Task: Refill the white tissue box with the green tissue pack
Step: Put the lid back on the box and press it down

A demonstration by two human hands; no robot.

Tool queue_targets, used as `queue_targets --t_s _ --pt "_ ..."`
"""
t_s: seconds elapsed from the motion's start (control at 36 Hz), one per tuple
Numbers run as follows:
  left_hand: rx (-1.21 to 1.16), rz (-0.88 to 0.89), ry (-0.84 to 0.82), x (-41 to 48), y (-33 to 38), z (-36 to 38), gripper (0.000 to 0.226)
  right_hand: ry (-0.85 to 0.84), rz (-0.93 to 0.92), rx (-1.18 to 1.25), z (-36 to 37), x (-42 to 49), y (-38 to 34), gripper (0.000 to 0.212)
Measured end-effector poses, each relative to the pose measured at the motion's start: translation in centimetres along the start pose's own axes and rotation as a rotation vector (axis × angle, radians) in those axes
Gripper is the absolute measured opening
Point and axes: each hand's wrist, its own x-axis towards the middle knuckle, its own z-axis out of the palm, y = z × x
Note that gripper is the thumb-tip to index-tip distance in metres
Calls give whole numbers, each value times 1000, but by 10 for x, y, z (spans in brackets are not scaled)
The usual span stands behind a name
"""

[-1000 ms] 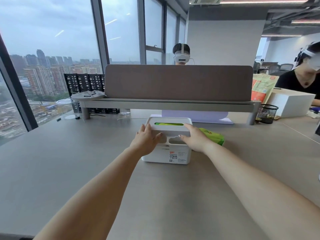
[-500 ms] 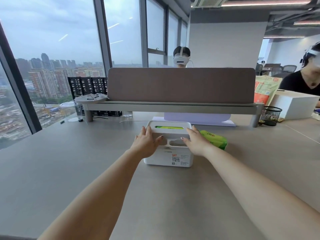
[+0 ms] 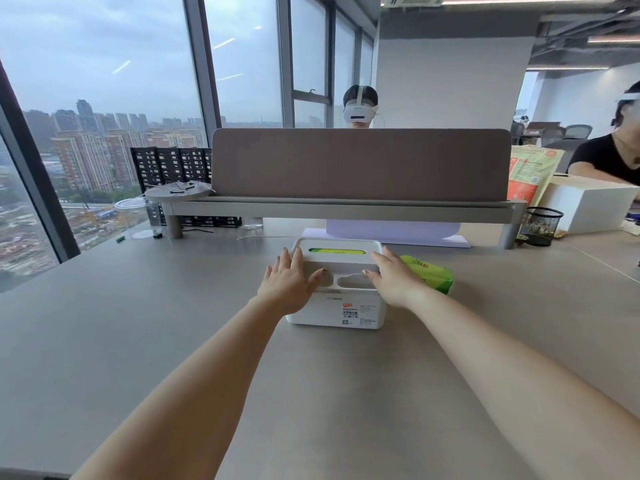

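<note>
The white tissue box [image 3: 349,306] stands on the grey desk in front of me, lid on, with green showing through its top slot [image 3: 336,251]. My left hand [image 3: 289,284] clasps the box's left upper corner, fingers along the side and thumb in the front compartment. My right hand [image 3: 391,278] holds the right upper edge, fingers spread over the lid. A green tissue pack [image 3: 433,273] lies on the desk just right of the box, partly hidden behind my right hand.
A brown desk divider [image 3: 360,164] on a raised shelf runs behind the box, with a lavender pad [image 3: 391,233] under it. A clear plastic cup [image 3: 133,216] stands at the back left. A black mesh cup [image 3: 540,225], a white box [image 3: 588,206] and two people are beyond.
My fingers have straightened and flattened on the lid compared with the earlier curled grip. The box and the green pack have stayed in place.
</note>
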Motion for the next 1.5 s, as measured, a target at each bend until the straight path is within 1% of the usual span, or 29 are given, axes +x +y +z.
queue_targets --t_s 0.08,0.17,0.31,0.44,0.53,0.61,0.72,0.86,0.97,1.11,1.25,1.5 --pt "100 2 8 1 0 0 77 29 -22 -111 0 0 -2 58" --pt "185 47 25 3 3 -4 75 50 -69 -169 -1 -2 -8 63" --pt "236 141 15 10 5 -5 72 20 -93 -226 5 3 -16 68" --pt "201 208 28 13 -2 1 63 38 -93 -262 5 0 -18 63" --pt "151 207 60 13 -6 7 59 53 -110 -266 11 -1 -17 60" --pt "158 204 74 13 -6 9 58 69 -120 -251 12 0 -14 59" --pt "219 219 34 14 -6 5 60 40 -130 -253 9 5 -12 64" --pt "203 176 22 31 4 -8 62 -3 -82 -178 -1 25 -14 70" --pt "232 164 -74 50 13 -9 61 -46 -17 -203 0 41 -19 73" --pt "309 155 -159 74 15 -7 64 -83 -7 -265 3 59 -24 74" --pt "317 184 -163 83 11 -2 67 -73 -19 -272 5 67 -20 77" --pt "311 172 -201 87 12 -4 66 -85 -23 -285 3 67 -22 71"
